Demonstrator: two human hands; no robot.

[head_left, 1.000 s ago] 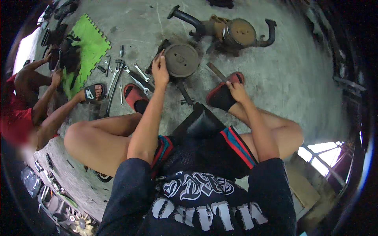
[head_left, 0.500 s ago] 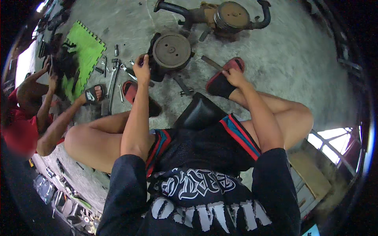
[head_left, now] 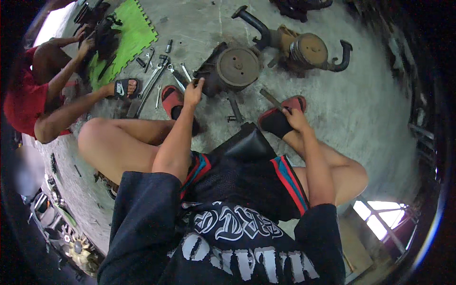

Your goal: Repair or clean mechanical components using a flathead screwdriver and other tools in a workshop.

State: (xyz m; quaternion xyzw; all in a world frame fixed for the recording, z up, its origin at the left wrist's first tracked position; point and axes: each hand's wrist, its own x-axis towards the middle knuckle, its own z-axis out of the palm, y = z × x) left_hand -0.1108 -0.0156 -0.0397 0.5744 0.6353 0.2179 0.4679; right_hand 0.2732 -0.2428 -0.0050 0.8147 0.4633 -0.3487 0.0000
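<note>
My left hand (head_left: 193,92) is raised at the near left side of a round brown metal disc (head_left: 237,64) on a dark housing, its fingers closed on something I cannot make out. Whether it touches the housing is unclear. My right hand (head_left: 297,118) grips a flat, rusty bar (head_left: 270,97), which points away from me toward the disc, above my red-and-black slipper. Between my hands lie a short dark metal piece (head_left: 232,109) and, closer to me, a black cushion (head_left: 244,142). Left of the housing are several wrenches (head_left: 156,71) and sockets (head_left: 169,45) on the floor.
A second machine part (head_left: 308,50) with curved black pipes sits at the back right. At left, a co-worker in red (head_left: 28,99) handles dark parts beside a green foam mat (head_left: 130,33). Assorted parts (head_left: 76,247) lie at lower left; a board (head_left: 356,242) is at lower right.
My left hand has come down and away from the disc's rim. My right hand still has the bar. The view has shifted, moving the scene right; the co-worker's hands have moved slightly.
</note>
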